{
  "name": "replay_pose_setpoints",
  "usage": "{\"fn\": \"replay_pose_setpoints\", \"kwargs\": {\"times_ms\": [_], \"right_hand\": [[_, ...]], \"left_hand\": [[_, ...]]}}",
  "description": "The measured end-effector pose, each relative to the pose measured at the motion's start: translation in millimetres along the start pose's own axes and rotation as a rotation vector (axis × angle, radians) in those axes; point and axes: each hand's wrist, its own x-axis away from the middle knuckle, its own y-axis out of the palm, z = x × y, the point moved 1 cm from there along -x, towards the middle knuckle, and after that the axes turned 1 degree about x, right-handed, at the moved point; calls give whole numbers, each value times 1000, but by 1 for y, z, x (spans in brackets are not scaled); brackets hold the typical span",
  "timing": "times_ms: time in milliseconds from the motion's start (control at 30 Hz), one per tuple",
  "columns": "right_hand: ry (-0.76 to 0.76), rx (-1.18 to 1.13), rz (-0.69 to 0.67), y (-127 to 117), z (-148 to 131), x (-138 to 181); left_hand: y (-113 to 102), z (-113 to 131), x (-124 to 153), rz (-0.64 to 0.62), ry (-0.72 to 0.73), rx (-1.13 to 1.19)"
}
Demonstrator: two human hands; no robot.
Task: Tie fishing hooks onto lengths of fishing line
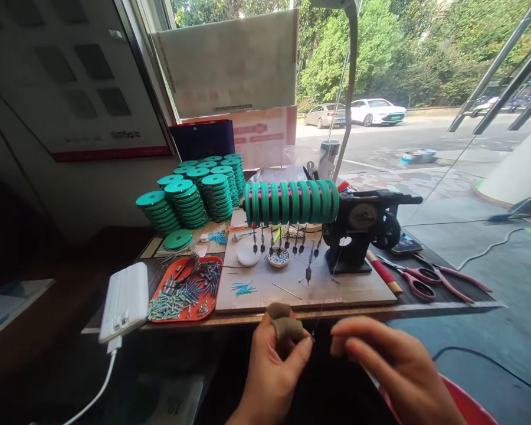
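My left hand [277, 363] is closed in a pinch, with brown wraps [287, 327] around two fingers. Between its thumb and forefinger sits a thin line [317, 321] with a tiny dark piece on it, too small to name. To its right, my right hand [389, 363] has its fingers bent together; what they hold, if anything, cannot be made out. Beyond both hands, a row of green line spools [292, 202] is mounted on a black winding device [358, 221]. Several small dark weights [308, 273] hang below the spools.
Stacked green spools [186, 203] stand at left behind a red tray [188, 295] of small tubes and metal parts. A white power bank [124, 301] lies at the left edge. On the board [358, 292] is a bowl of beads [278, 257]. Scissors [418, 280] and pliers [458, 277] lie right.
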Motion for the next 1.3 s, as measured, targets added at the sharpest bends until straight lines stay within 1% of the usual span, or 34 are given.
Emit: {"fn": "replay_pose_setpoints", "kwargs": {"times_ms": [33, 67, 167, 300, 433, 533, 600, 633, 700, 767, 800, 867, 900, 967, 1100, 1167, 1233, 1300], "right_hand": [[88, -34, 43, -1, 3, -2], [163, -66, 53, 0, 7, -4], [290, -175, -48, 8, 16, -9], [342, -290, -73, 17, 22, -15], [334, -265, -69, 19, 22, -18], [275, -207, -49, 16, 23, -14], [168, -109, 24, 14, 27, -6], [74, -38, 78, 14, 29, -1], [-171, 115, 187, 15, 30, 9], [-408, 199, 253, 19, 28, 16], [-489, 214, 269, 21, 25, 17], [-576, 208, 284, 24, 17, 15], [-585, 192, 277, 24, 12, 13], [-543, 156, 243, 23, 2, 6], [-335, 90, 216, 13, -11, -6], [-276, 135, 208, 8, -14, -11], [-305, 253, 178, 3, -17, -14], [-408, 390, 139, 1, -19, -16]], "left_hand": [[1, -1, 0, 18, 6, -2], [2, -1, 0, 35, 13, -3], [3, -3, -1, 31, 32, -8], [3, -5, -2, 19, 56, -32], [2, -6, -3, 23, 45, -33], [2, -11, -3, 27, -31, 71], [2, -16, -3, 26, -126, 182], [2, -17, -2, 19, -173, 235], [4, -18, -1, -3, -239, 319], [6, -17, 1, -25, -271, 373], [7, -16, 2, -28, -278, 389], [9, -14, 3, -25, -285, 406], [9, -13, 3, -27, -284, 416], [8, -14, 3, -50, -255, 433], [6, -15, 2, -118, -155, 379], [5, -15, 2, -116, -146, 348], [5, -14, 2, -104, -161, 353], [6, -14, 2, -96, -181, 370]]}}
